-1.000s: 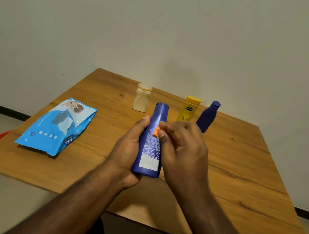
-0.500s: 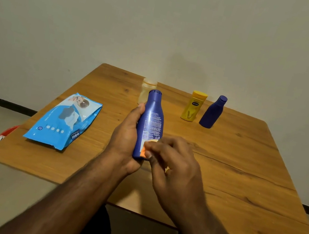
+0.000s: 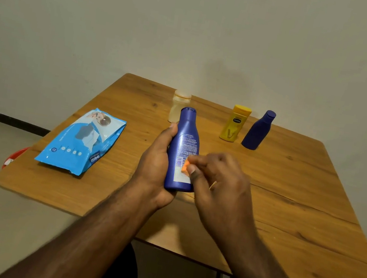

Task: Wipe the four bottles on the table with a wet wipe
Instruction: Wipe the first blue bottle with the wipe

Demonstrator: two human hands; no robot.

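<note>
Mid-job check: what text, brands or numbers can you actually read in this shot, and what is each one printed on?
"mee": on the lower edge of the blue wet wipe pack.
Dark oval logo on the yellow bottle: too small to read.
Fine print and barcode on the back label of the blue bottle held in the left hand: too small to read.
Clear bottle and dark blue bottle: no text visible.

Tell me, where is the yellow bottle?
In the head view, the yellow bottle stands upright at the far side of the table, between the clear bottle and the small dark blue bottle.
</note>
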